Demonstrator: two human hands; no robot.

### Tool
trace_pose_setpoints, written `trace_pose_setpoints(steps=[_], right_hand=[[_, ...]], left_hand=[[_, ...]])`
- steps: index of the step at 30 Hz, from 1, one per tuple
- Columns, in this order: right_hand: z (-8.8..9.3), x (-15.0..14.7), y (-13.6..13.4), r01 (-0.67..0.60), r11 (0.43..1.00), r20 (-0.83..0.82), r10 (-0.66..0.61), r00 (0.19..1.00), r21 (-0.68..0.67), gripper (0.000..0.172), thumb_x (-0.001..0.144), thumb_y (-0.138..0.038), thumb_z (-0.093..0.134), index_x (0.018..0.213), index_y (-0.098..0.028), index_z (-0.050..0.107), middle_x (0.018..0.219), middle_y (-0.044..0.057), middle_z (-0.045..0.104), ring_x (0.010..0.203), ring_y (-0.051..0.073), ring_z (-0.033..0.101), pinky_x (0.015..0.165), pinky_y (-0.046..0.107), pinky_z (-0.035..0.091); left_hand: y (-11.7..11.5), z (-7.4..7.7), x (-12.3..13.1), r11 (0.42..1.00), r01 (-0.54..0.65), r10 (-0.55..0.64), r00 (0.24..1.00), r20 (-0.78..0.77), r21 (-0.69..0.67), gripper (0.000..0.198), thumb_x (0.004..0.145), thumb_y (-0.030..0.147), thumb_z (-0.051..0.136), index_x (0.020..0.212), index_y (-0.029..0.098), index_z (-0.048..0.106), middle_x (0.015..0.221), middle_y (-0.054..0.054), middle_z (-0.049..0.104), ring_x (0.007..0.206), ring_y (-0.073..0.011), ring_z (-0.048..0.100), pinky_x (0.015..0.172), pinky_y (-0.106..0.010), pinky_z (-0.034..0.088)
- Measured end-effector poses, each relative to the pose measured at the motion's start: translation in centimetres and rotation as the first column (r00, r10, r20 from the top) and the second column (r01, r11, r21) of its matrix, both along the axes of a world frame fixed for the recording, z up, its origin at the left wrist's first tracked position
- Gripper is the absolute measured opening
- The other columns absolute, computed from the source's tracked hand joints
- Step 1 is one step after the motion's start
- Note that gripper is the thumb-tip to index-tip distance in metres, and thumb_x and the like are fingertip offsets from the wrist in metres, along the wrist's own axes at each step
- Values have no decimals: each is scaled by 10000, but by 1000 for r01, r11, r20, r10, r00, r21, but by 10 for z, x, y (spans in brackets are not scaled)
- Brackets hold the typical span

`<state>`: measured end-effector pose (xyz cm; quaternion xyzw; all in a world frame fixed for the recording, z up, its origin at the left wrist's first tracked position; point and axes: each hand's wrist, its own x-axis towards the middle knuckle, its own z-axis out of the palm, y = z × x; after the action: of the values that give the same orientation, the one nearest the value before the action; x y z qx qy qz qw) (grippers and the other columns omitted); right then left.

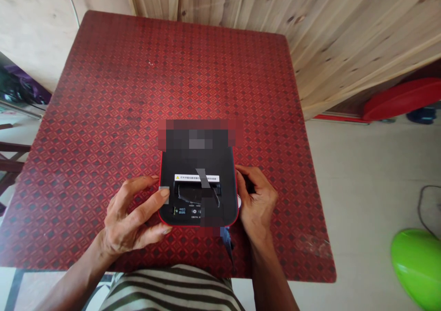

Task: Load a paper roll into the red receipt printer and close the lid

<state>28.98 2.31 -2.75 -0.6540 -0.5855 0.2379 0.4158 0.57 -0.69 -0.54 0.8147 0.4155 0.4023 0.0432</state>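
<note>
A black device with a red rim lies flat on the red patterned table, near its front edge. It bears a white warning label and a slot in its middle. My left hand rests at its left side, fingers spread, with fingertips touching the device's left edge. My right hand is curled against the right edge, fingers bent in on the rim. A dark cord hangs off the device's front toward my lap.
Wooden plank wall stands behind the table. On the floor at right are a red plastic object and a bright green rounded object with a cable. A dark chair frame stands at left.
</note>
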Motion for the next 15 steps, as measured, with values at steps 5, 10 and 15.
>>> trace_pose_setpoints(steps=[5, 10, 15], right_hand=[[0, 0, 0, -3, 1000, -1, 3, 1000, -2, 198, 1013, -320, 634, 1018, -228, 809, 883, 10, 751, 766, 170, 665, 693, 306, 484], [-2, 0, -1, 2, 1000, 0, -2, 1000, -6, 205, 1015, -326, 630, 1007, -225, 808, 876, 11, 745, 762, 170, 659, 695, 310, 483], [-1, 0, 0, 4, 1000, 4, -3, 1000, -14, 213, 1011, -344, 628, 1012, -228, 806, 875, 14, 747, 764, 178, 664, 703, 321, 496]], left_hand=[[-1, 1, 0, 999, 0, -1, 1000, -14, -43, 595, 1038, 434, 611, 1562, 170, 513, 1317, -195, 631, 1119, -261, 681, 870, -349, 606], [-2, 2, 0, 998, -8, 6, 999, -31, -61, 596, 1044, 447, 595, 1565, 170, 508, 1338, -192, 630, 1131, -261, 687, 884, -350, 611], [-2, 7, 1, 1000, -22, 21, 999, -47, -15, 534, 1028, 422, 643, 1492, 165, 583, 1242, -150, 670, 1089, -230, 697, 899, -336, 617]])
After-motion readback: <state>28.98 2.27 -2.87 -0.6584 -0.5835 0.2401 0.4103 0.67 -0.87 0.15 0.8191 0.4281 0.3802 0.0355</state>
